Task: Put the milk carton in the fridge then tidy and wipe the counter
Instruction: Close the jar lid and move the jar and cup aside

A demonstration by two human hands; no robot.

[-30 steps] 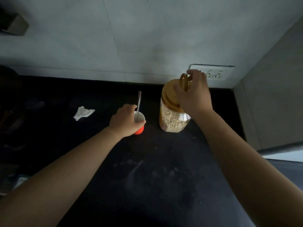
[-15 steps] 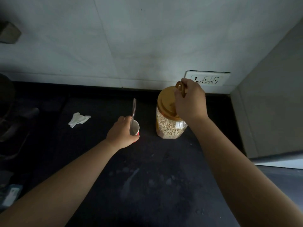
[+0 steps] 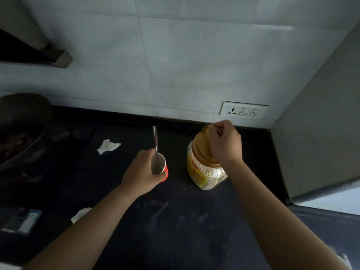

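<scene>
Black stone is making up the counter [image 3: 194, 240], which is looking dusty and smeared in the dim light. On it, near the back wall, a clear plastic jar [image 3: 204, 172] of oats is standing with a tan lid [image 3: 202, 151] and a yellow label. The right hand [image 3: 225, 145] is reaching over the jar, its grip pinching the small loop handle on top of the lid, fingers curled closed around it. The jar is appearing slightly tilted, though the wide lens is making that hard to judge.

Just to the left of the jar, apart from it, the left hand [image 3: 143, 174] is wrapping around a red cup [image 3: 159, 167] with a white inside, its grip clenched on the cup's side. A metal spoon [image 3: 155, 141] is standing in the cup, its handle leaning up and back toward the wall.

A crumpled white tissue [image 3: 108, 146] is lying on the counter well to the left of the cup, and a second scrap of white paper [image 3: 79, 214] is peeking out beside the left forearm. A dark pan [image 3: 23, 125] is sitting at the far left edge, holding something brownish that is too dim to identify. A small packet [image 3: 25, 221] is lying at the lower left.

A white socket plate [image 3: 243, 112] is sitting low on the tiled wall behind the jar. No milk carton is showing anywhere in the view, so its place cannot be told.
</scene>
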